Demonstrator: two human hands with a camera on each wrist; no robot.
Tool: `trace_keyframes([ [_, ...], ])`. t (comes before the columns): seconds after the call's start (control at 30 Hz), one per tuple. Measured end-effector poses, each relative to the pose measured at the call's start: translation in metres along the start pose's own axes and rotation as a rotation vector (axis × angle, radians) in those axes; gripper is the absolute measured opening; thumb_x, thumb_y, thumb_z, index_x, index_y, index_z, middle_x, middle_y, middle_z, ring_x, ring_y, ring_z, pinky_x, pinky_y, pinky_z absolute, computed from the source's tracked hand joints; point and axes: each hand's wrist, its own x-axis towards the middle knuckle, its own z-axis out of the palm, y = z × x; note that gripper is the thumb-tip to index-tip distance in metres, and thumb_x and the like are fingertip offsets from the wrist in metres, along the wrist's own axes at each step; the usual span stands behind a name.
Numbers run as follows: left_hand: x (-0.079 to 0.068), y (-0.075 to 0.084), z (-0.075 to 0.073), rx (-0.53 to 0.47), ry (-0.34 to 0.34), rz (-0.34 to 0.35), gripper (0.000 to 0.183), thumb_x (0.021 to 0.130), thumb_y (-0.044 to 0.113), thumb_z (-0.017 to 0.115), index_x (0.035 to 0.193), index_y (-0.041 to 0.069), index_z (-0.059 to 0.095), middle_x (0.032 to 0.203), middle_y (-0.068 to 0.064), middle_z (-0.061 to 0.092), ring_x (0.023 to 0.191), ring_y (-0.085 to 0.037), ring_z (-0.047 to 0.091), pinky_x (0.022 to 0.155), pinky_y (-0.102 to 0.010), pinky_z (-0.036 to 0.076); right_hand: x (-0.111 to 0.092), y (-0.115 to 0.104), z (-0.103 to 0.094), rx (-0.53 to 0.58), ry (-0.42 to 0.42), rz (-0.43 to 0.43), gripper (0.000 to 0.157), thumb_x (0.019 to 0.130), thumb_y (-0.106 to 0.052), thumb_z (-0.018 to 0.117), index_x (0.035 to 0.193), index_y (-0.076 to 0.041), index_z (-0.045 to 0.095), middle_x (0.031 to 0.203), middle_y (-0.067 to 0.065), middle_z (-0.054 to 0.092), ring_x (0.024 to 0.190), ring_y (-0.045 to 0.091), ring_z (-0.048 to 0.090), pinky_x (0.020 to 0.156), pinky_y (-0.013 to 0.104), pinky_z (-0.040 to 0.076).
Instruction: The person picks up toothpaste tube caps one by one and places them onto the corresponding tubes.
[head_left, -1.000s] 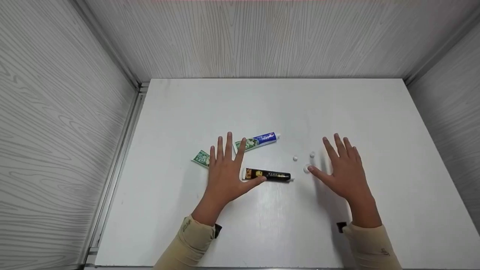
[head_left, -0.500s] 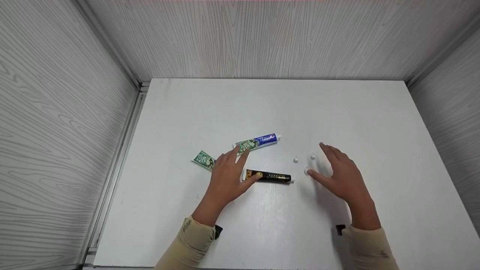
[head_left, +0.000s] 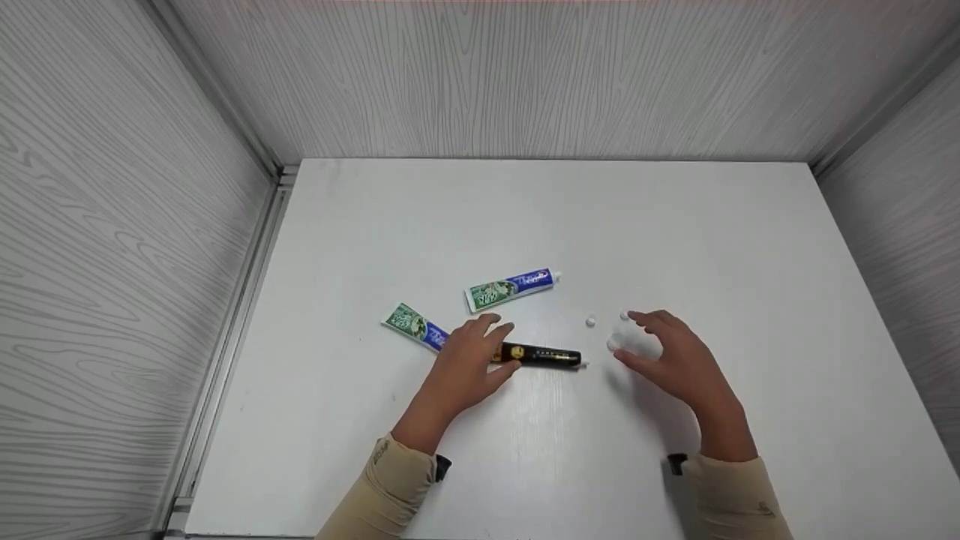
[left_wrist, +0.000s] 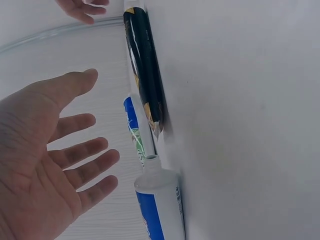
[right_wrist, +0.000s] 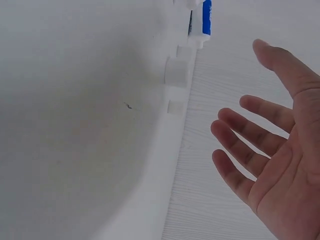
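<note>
My left hand (head_left: 466, 371) hovers over the left end of a black toothpaste tube (head_left: 547, 355), fingers loosely bent and nothing held. Under that hand, partly hidden, lies a green-and-blue toothpaste tube (head_left: 412, 322); the left wrist view shows its uncapped white nozzle (left_wrist: 151, 161). Farther back is a second green-and-blue tube (head_left: 510, 289). My right hand (head_left: 679, 367) is held in the air with fingers gently curved, beside three white caps: a larger one (right_wrist: 176, 72) and two small ones (head_left: 590, 322). No cap is between its fingers in the right wrist view.
Everything lies on a white tabletop (head_left: 480, 217). A wood-grain panel (head_left: 525, 82) rises behind it, with similar side panels at left (head_left: 112, 262) and right (head_left: 907, 187). A metal rail (head_left: 232, 330) runs along the table's left edge.
Both hands go from spread, straight fingers to loosely bent ones. The left hand shifts slightly right, uncovering more of the left green-and-blue tube. Tubes and caps stay in place.
</note>
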Motion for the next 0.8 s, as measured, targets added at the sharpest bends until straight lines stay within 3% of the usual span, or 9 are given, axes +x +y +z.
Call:
trace_keyframes([
  [0.17,0.003,0.001,0.008,-0.027,-0.016,0.013,0.056,0.092,0.043,0.067,0.140,0.015,0.054,0.139,-0.009,0.054,0.129,-0.025,0.051,0.106,-0.045,0.043,0.001,0.006,0.004,0.014,-0.014,-0.007,0.058,0.084,-0.042,0.077,0.134,-0.018,0.060,0.122,0.005,0.062,0.110,0.024,0.060,0.088,0.048,0.048],
  [0.4,0.007,0.003,0.018,-0.046,-0.021,0.038,0.056,0.092,0.043,0.067,0.139,0.014,0.055,0.136,-0.007,0.055,0.125,-0.023,0.053,0.104,-0.043,0.044,0.004,0.011,0.010,0.036,-0.030,0.047,0.055,0.082,-0.034,0.080,0.131,-0.015,0.062,0.116,0.004,0.064,0.103,0.025,0.061,0.084,0.046,0.050],
  [0.8,0.020,0.006,0.039,-0.041,-0.051,0.078,0.057,0.091,0.046,0.068,0.137,0.015,0.056,0.132,-0.004,0.056,0.125,-0.021,0.051,0.108,-0.039,0.040,0.011,0.016,0.018,0.031,-0.107,0.073,0.051,0.083,-0.029,0.080,0.128,-0.012,0.063,0.111,0.004,0.065,0.101,0.022,0.061,0.083,0.043,0.049],
])
